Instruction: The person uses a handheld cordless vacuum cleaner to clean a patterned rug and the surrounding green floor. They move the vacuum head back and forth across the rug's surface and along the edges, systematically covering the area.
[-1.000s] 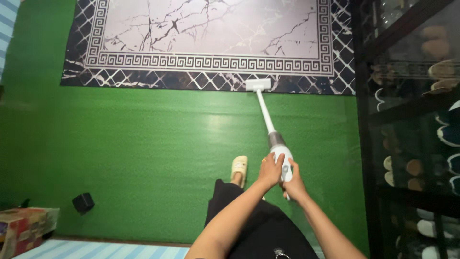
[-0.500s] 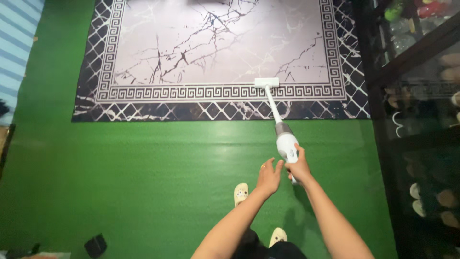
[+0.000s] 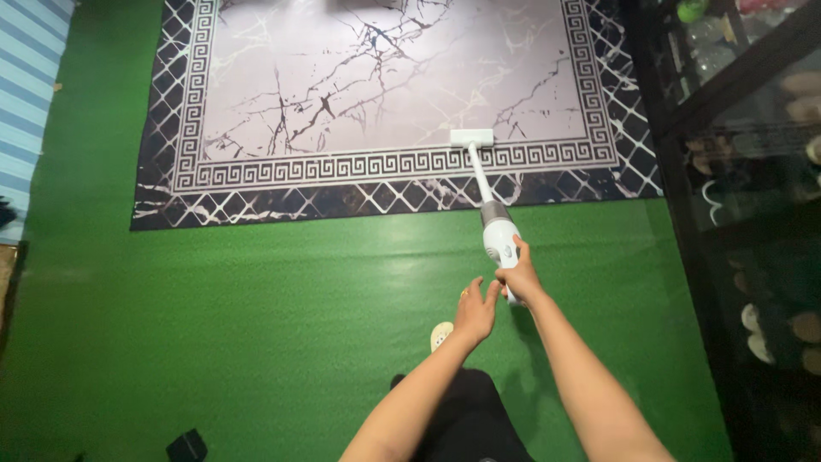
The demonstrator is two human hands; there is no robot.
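Note:
My right hand (image 3: pixel 519 276) grips the handle of a white stick vacuum (image 3: pixel 499 238). Its thin tube runs up and left to the flat white head (image 3: pixel 472 136), which rests on the patterned border of a marble-print rug (image 3: pixel 376 77). My left hand (image 3: pixel 476 310) hovers just left of the handle with fingers apart, holding nothing. A pale slipper (image 3: pixel 441 333) on my foot shows below the left hand, on the green floor mat (image 3: pixel 256 316).
A dark glass-fronted shelf unit (image 3: pixel 744 214) holding shoes stands along the right side. A small black object (image 3: pixel 186 446) lies on the green mat at the bottom left. Blue striped flooring (image 3: pixel 30 77) borders the mat at the upper left.
My left hand has come off the vacuum body and now hangs free. The vacuum head has moved from the rug's near edge further onto the rug as I stepped forward.

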